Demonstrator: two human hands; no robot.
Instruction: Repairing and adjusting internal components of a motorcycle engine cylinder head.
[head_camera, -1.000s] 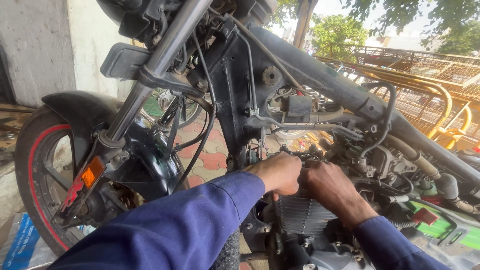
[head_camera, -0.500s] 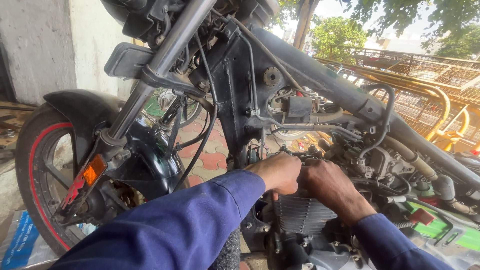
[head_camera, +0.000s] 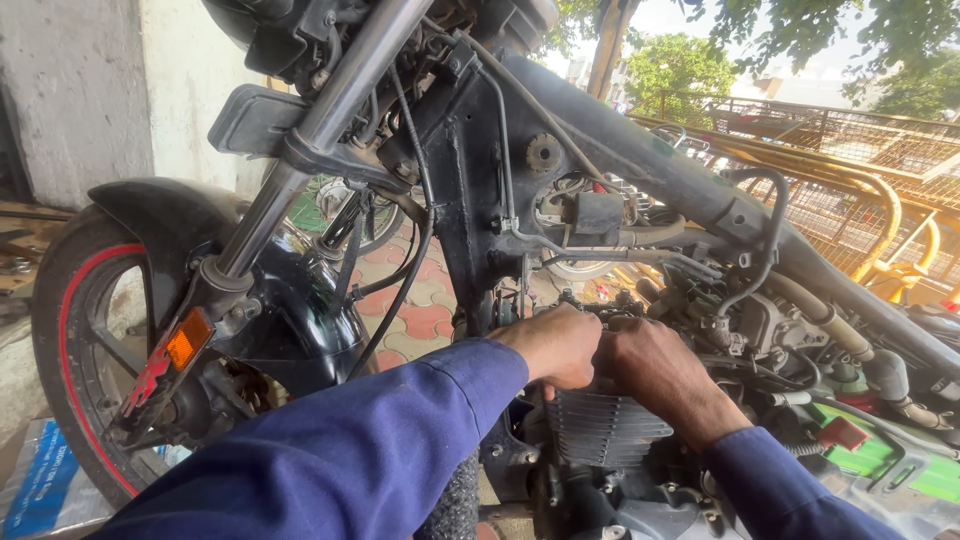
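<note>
Left hand (head_camera: 556, 345) and right hand (head_camera: 652, 366), both in dark blue sleeves (head_camera: 330, 450), pressed knuckle to knuckle at the top of a stripped black motorcycle's finned grey metal engine cylinder (head_camera: 603, 427). Left clenched, fingers curled down and inward; right likewise closed, fingertips buried among the parts just above the fins; impossible to tell what either grips, the fingers hiding it. Cylinder low in the black tubular frame (head_camera: 640, 160), directly beneath both hands and behind the bare steering column. Black cables and rubber hoses (head_camera: 760, 250) looped close above the knuckles. Chrome fork tube (head_camera: 320, 130) slanting down to a black front mudguard (head_camera: 170, 215), an orange reflector (head_camera: 187, 340) and a red-rimmed front tyre (head_camera: 70, 340) at left. Green plastic panel (head_camera: 870, 450) at right, beside the engine. Red and grey paving blocks (head_camera: 425, 320) under the machine; yellow metal railings (head_camera: 870, 200) and trees beyond.
</note>
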